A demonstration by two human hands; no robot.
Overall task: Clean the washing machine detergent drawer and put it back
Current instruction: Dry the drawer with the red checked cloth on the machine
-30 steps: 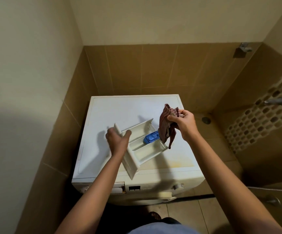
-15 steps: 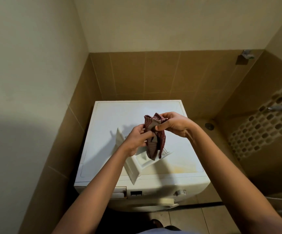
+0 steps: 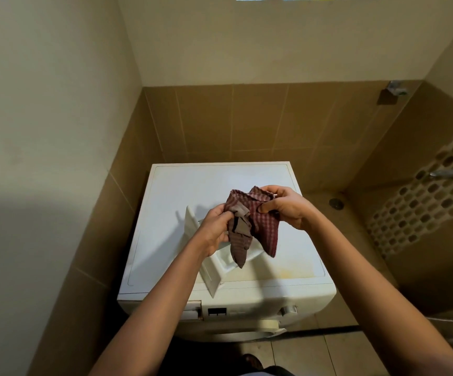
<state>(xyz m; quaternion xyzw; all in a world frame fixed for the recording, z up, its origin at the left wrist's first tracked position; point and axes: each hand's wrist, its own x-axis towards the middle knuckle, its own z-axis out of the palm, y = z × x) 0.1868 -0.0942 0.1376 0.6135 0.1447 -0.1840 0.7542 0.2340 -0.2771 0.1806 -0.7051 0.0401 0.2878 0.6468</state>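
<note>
A white detergent drawer lies on top of the white washing machine, largely hidden behind my hands and the cloth. Both hands hold a dark red checked cloth in the air just above the drawer. My left hand pinches its left fold, and my right hand grips its upper right corner. The cloth's ends hang down over the drawer's compartments. The empty drawer slot shows at the top left of the machine's front panel.
The machine stands in a tiled corner, with a plain wall close on the left and a tiled wall behind. Its control knob is on the front right. A floor drain and wall taps are to the right.
My left hand let go of the drawer and rose to take the cloth. The cloth moved left over the drawer, and both hands now spread it a little. The blue insert is now hidden.
</note>
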